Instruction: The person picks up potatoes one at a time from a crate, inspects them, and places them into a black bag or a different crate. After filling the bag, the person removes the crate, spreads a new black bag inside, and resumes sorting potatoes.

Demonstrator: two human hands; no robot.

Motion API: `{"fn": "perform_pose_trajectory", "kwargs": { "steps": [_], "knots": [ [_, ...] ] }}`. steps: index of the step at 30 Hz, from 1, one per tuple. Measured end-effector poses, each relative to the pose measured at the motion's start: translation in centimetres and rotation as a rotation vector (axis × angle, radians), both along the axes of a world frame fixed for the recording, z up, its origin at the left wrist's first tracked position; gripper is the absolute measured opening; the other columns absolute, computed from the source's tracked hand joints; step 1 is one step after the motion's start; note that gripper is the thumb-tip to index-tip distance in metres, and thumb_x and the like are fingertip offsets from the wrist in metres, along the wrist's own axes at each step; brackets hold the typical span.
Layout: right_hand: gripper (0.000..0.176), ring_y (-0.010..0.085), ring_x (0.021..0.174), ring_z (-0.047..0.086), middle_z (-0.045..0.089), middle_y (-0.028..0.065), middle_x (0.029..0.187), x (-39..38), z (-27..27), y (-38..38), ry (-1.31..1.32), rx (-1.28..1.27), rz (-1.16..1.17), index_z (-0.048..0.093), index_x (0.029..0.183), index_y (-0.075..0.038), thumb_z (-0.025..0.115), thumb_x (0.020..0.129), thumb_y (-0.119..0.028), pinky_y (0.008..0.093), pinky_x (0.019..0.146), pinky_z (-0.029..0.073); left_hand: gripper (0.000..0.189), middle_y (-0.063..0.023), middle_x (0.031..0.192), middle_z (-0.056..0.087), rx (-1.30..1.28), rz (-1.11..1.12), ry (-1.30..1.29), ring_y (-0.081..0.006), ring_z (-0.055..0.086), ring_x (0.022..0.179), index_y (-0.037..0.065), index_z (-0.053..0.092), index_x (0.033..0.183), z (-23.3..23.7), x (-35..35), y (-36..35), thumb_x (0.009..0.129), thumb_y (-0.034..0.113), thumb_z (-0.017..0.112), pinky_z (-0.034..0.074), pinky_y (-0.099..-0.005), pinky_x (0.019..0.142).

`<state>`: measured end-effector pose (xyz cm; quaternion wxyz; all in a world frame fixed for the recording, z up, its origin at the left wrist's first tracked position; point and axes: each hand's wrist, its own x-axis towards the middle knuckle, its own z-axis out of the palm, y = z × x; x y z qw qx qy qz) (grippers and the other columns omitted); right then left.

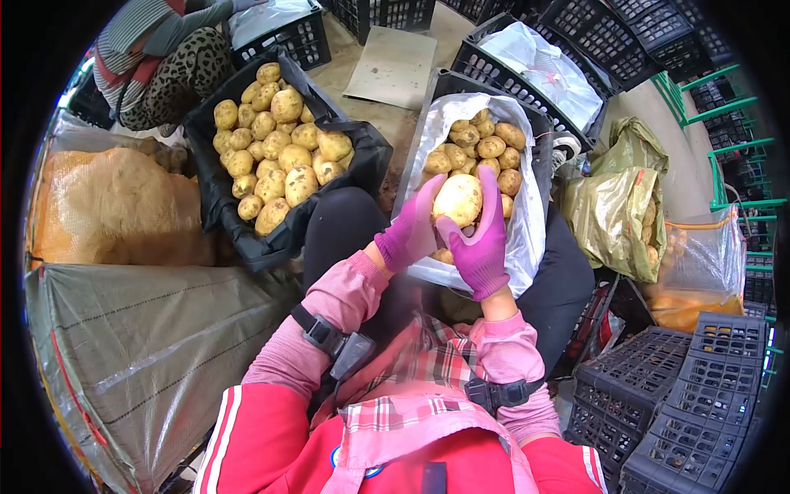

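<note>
A large pale potato (458, 200) is held between my two gloved hands, above a crate. My left hand (414, 226), in a purple glove, presses on its left side. On the other side my right hand (480, 239), gloved alike, wraps its fingers round the potato. Below it, the black crate lined with a white plastic bag (524, 239) contains several smaller potatoes (491, 147). To the left stands another crate with a black liner (366, 156), heaped with potatoes (276, 152).
Another person (164, 62) crouches at the upper left. An orange mesh sack (119, 206) and a grey-green tarp-like sack (156, 354) flank my left side. Green sacks (613, 214) and stacked black crates (699, 395) stand on the right. A flat board (392, 67) lies ahead.
</note>
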<state>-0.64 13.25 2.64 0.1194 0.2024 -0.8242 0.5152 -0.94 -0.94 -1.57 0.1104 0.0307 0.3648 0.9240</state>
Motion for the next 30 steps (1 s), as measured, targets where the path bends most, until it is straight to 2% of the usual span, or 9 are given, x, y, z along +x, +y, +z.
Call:
{"fn": "perform_pose_trajectory", "kwargs": {
  "steps": [3, 7, 10, 16, 24, 25, 27, 28, 30],
  "knots": [
    [0.065, 0.0337, 0.129, 0.050, 0.050, 0.0214, 0.138, 0.2, 0.6, -0.7, 0.055, 0.012, -0.001, 0.050, 0.133, 0.002, 0.077, 0.080, -0.023, 0.0396, 0.106, 0.041, 0.056, -0.0148, 0.117, 0.063, -0.701, 0.425, 0.467, -0.0271, 0.062, 0.111, 0.005, 0.045, 0.136, -0.8, 1.0, 0.4, 0.095, 0.043, 0.057, 0.052, -0.0398, 0.090],
    [0.029, 0.0255, 0.106, 0.064, 0.068, 0.0138, 0.109, -1.0, 0.9, -0.1, -0.040, -0.250, -0.047, 0.066, 0.109, 0.005, 0.067, 0.091, -0.019, 0.0343, 0.095, 0.048, 0.058, -0.0115, 0.113, 0.065, 0.645, -0.535, -0.008, -0.0239, 0.064, 0.106, 0.006, 0.053, 0.127, -2.9, -1.3, -0.2, 0.097, 0.055, 0.047, 0.054, -0.0384, 0.088],
    [0.026, 0.0150, 0.088, 0.063, 0.069, 0.0070, 0.098, -1.9, 1.0, 2.5, -0.325, -0.296, -0.079, 0.068, 0.104, 0.005, 0.061, 0.096, -0.019, 0.0275, 0.081, 0.050, 0.046, -0.0057, 0.107, 0.066, -0.126, -0.266, -0.120, -0.0147, 0.067, 0.092, 0.006, 0.058, 0.116, 4.3, 0.9, -0.5, 0.102, 0.047, 0.043, 0.056, -0.0340, 0.082],
    [0.029, 0.0177, 0.087, 0.066, 0.066, 0.0119, 0.108, -1.1, -0.5, 3.6, -0.489, -0.320, -0.220, 0.062, 0.117, 0.007, 0.057, 0.097, -0.014, 0.0282, 0.080, 0.052, 0.056, -0.0140, 0.117, 0.066, 0.293, -0.205, -0.102, -0.0221, 0.068, 0.085, 0.006, 0.054, 0.128, 5.5, 0.1, -5.0, 0.102, 0.051, 0.033, 0.054, -0.0257, 0.063],
    [0.030, 0.0183, 0.089, 0.066, 0.066, 0.0135, 0.109, 0.6, -5.4, 6.4, -0.553, -0.254, -0.273, 0.061, 0.120, 0.006, 0.057, 0.098, -0.013, 0.0292, 0.082, 0.054, 0.035, -0.0150, 0.119, 0.055, -0.576, 0.666, -0.122, -0.0299, 0.060, 0.102, 0.007, 0.050, 0.126, -6.8, -4.3, -24.8, 0.099, 0.029, 0.054, 0.059, -0.0322, 0.077],
    [0.030, 0.0185, 0.090, 0.066, 0.066, 0.0137, 0.109, 0.4, -5.7, 6.5, -0.545, -0.248, -0.278, 0.061, 0.120, 0.007, 0.057, 0.097, -0.012, 0.0293, 0.082, 0.054, 0.032, -0.0121, 0.111, 0.059, -0.052, 0.714, -0.439, -0.0255, 0.060, 0.100, 0.005, 0.053, 0.120, -5.1, -4.9, -23.8, 0.095, 0.023, 0.061, 0.057, -0.0334, 0.077],
    [0.029, 0.0189, 0.090, 0.066, 0.066, 0.0140, 0.109, 0.5, -6.1, 6.9, -0.542, -0.226, -0.299, 0.061, 0.119, 0.007, 0.057, 0.097, -0.010, 0.0295, 0.082, 0.054, 0.030, -0.0135, 0.123, 0.052, -1.250, 0.663, 0.011, -0.0290, 0.056, 0.108, 0.008, 0.049, 0.126, -11.5, -7.9, -27.2, 0.098, 0.019, 0.055, 0.060, -0.0376, 0.077],
    [0.028, 0.0192, 0.090, 0.066, 0.066, 0.0140, 0.109, 0.6, -6.1, 6.9, -0.530, -0.256, -0.312, 0.061, 0.119, 0.008, 0.058, 0.096, -0.008, 0.0296, 0.083, 0.054, 0.034, -0.0107, 0.126, 0.051, -0.321, 0.700, -0.435, -0.0276, 0.055, 0.111, 0.016, 0.044, 0.135, -9.3, -9.6, -25.9, 0.102, 0.025, 0.050, 0.059, -0.0408, 0.079],
    [0.025, 0.0170, 0.088, 0.065, 0.067, 0.0120, 0.105, 0.8, -6.4, 7.3, -0.511, -0.240, -0.354, 0.063, 0.116, 0.007, 0.058, 0.095, -0.007, 0.0282, 0.081, 0.052, 0.039, -0.0094, 0.127, 0.052, -0.356, 0.705, -0.445, -0.0254, 0.057, 0.107, 0.020, 0.041, 0.140, -10.1, -11.8, -25.8, 0.102, 0.024, 0.049, 0.059, -0.0415, 0.076]
  ]
}}
